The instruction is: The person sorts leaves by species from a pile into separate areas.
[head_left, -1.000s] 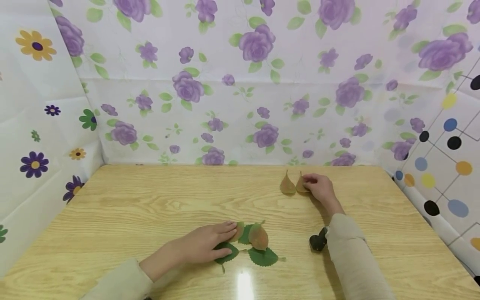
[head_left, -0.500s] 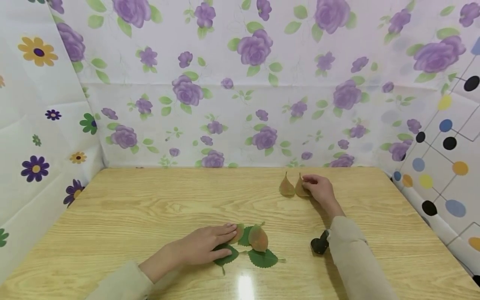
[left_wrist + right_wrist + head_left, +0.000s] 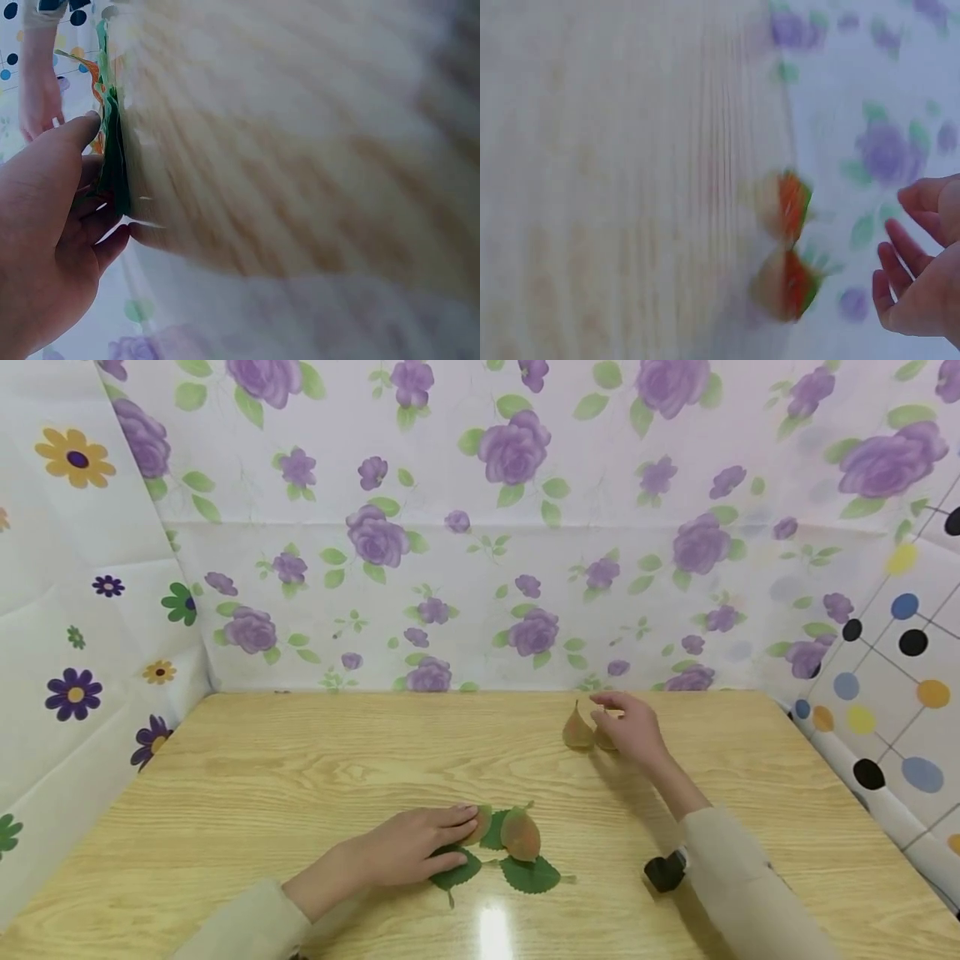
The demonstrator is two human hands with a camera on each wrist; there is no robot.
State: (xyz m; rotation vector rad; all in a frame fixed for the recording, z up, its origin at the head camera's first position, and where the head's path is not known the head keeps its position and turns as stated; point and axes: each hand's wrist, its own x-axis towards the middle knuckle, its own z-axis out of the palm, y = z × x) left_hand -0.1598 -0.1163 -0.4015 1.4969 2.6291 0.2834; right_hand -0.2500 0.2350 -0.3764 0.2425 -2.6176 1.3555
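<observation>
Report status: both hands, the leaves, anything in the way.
Left hand resting on near leaves. Right hand empty, clear of far pair. Head view: it partly hides one.

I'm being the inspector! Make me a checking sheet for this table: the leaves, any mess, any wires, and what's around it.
Surface: wood-grain table, bright glare near the front.
Leaves: two back leaves, orange-green, side by side; nearer the person, two front orange-green leaves grouped with three green leaves, some overlapping.
Clutter: nothing seen.
Left grip: fingers on one front orange-green leaf, thumb on a green one.
Right grip: fingers bent, near the right-hand back leaf, nothing held.
Cables: nothing seen.
Surroundings: purple-flowered sheet behind, multicoloured flower sheet left, dotted sheet right.
</observation>
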